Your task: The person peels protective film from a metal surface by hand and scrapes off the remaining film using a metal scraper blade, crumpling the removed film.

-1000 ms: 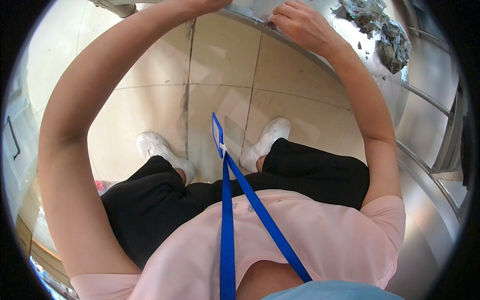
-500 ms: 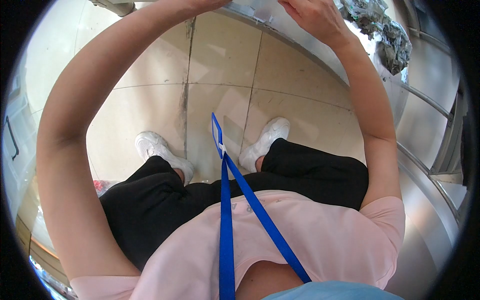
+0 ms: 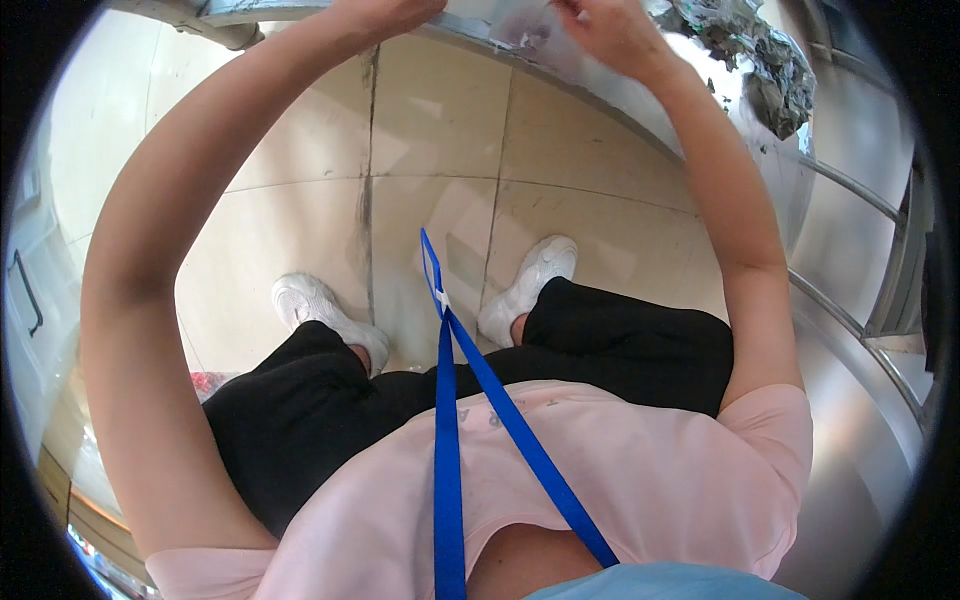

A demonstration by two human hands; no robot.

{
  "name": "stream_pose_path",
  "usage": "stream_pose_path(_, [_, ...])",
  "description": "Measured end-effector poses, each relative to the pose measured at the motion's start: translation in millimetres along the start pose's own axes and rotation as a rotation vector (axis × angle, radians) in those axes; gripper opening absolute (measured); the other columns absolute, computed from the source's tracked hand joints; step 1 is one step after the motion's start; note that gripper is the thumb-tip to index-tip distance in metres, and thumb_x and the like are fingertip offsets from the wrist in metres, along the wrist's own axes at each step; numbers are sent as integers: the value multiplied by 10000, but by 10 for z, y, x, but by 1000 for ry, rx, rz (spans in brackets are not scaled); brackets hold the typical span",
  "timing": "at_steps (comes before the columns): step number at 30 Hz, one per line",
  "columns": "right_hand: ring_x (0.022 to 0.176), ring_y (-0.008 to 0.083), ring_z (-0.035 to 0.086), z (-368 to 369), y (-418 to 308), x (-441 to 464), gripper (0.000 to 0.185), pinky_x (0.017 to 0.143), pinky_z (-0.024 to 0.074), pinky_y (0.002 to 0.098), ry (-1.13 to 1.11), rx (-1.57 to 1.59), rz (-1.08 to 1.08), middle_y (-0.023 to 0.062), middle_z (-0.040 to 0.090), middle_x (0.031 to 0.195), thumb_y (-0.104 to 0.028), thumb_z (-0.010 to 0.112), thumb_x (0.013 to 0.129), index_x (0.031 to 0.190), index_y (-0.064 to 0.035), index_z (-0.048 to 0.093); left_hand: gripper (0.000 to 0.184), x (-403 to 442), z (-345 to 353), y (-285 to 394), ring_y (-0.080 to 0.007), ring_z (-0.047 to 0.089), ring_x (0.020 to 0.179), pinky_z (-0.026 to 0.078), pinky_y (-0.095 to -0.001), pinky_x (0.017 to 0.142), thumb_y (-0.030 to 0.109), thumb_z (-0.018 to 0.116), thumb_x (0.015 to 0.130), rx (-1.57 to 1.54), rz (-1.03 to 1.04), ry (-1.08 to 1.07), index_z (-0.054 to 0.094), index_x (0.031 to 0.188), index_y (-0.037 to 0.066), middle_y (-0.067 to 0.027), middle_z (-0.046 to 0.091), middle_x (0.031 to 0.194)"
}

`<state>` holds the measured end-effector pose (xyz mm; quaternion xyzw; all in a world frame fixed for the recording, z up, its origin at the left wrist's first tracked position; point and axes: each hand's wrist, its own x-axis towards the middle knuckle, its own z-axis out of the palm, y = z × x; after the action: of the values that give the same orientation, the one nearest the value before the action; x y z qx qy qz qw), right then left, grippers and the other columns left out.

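Note:
My left hand (image 3: pixel 395 12) is at the top edge of the view, over the rim of a metal table (image 3: pixel 470 30); its fingers are mostly cut off. Farther right, my right hand (image 3: pixel 612 35) is above the same table, its fingers bent together at the top edge. A thin, see-through, pinkish sheet (image 3: pixel 527 27) shows beside the right fingertips, between my hands. Whatever the right fingers grip is not clear. To the right of that hand lies a crumpled, wet-looking grey clump (image 3: pixel 780 90) on the shiny tabletop, with small dark bits around it.
Metal rails (image 3: pixel 855 190) run along the right side. Below the table is a tiled floor (image 3: pixel 440 120), with my white shoes (image 3: pixel 535 285) on it. A blue lanyard (image 3: pixel 450 430) hangs from my neck. At the left stands a translucent plastic bin (image 3: pixel 35 270).
Both hands have shifted slightly; the right one has moved a little left and down. The see-through sheet beside its fingers now shows more clearly. My view has turned slightly.

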<state>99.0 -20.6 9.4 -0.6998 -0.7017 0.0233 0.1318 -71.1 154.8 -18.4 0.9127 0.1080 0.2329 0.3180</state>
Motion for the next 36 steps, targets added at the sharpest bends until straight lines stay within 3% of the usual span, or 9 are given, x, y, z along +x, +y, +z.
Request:
stream_pose_path(3, [754, 313, 614, -359, 240, -56, 135, 625, 477, 380, 417, 143, 214, 181, 603, 791, -73, 529, 770, 868, -8, 594, 71, -44, -71, 109, -350, 578, 746, 464, -396, 645, 64, 548, 773, -60, 29, 4, 569, 820, 14, -174, 585, 814])
stream_pose_path(5, [792, 313, 610, -540, 666, -248, 104, 651, 474, 383, 195, -101, 753, 172, 602, 768, -74, 545, 769, 825, -11, 606, 59, -71, -105, 165, -341, 578, 732, 464, -380, 634, 33, 555, 772, -109, 49, 41, 561, 828, 13, -168, 579, 833])
stream_pose_path(9, [947, 333, 537, -378, 1430, -1132, 320, 844, 430, 403, 231, -592, 233, 133, 576, 944, -117, 665, 743, 1026, -21, 551, 30, -76, -113, 250, -311, 569, 722, 458, -339, 615, 7, 567, 792, -132, 48, 82, 556, 820, 11, -146, 552, 871])
stream_pose_path(12, [906, 321, 548, -458, 495, -1118, 274, 796, 446, 394, 175, -390, 352, 163, 579, 947, -185, 640, 782, 978, -8, 571, 120, -85, -37, 275, -213, 619, 703, 491, -292, 627, 70, 591, 838, -108, 175, 119, 545, 931, 10, -103, 601, 817])
stream_pose_path(19, [1028, 348, 510, -39, -105, -1435, 390, 917, 402, 412, 114, -321, 316, 195, 536, 1157, -238, 631, 796, 1074, 27, 565, 195, -331, -66, 969, -293, 590, 711, 467, -360, 622, 212, 531, 880, -105, 217, -361, 568, 900, 22, -128, 589, 843])
stream_pose_path(22, [1041, 332, 506, 27, -329, -1301, 365, 911, 408, 406, 133, -278, 132, 186, 533, 1157, -198, 649, 767, 1046, 23, 568, 275, -353, 12, 1130, -340, 578, 724, 459, -416, 668, 282, 516, 861, -224, -118, -701, 579, 871, 14, -171, 597, 812])
stream_pose_path(25, [1045, 326, 507, 102, -302, -1180, 382, 895, 419, 396, 104, -180, -63, 173, 535, 1139, -146, 668, 734, 1059, 17, 551, 391, -491, 544, 1037, -269, 565, 663, 453, -356, 601, 373, 560, 852, -410, -463, -518, 568, 894, -16, -124, 575, 748])
stream_pose_path(28, [1028, 318, 515, 105, -182, -1107, 387, 872, 431, 390, 238, -120, -18, 157, 545, 1113, -121, 676, 730, 1071, 8, 546, 420, -533, 852, 1230, -182, 533, 620, 437, -299, 563, 417, 580, 843, -1127, -1226, -129, 566, 829, -2, -55, 537, 656])
stream_pose_path(36, [957, 299, 540, -79, -225, -1084, 357, 846, 441, 385, 156, -47, -7, 119, 578, 1038, -149, 695, 722, 1027, -8, 575, 333, -455, 1100, 1387, -87, 455, 520, 376, -210, 480, 385, 627, 823, -1428, -1314, 295, 520, 750, 77, 1, 494, 630])
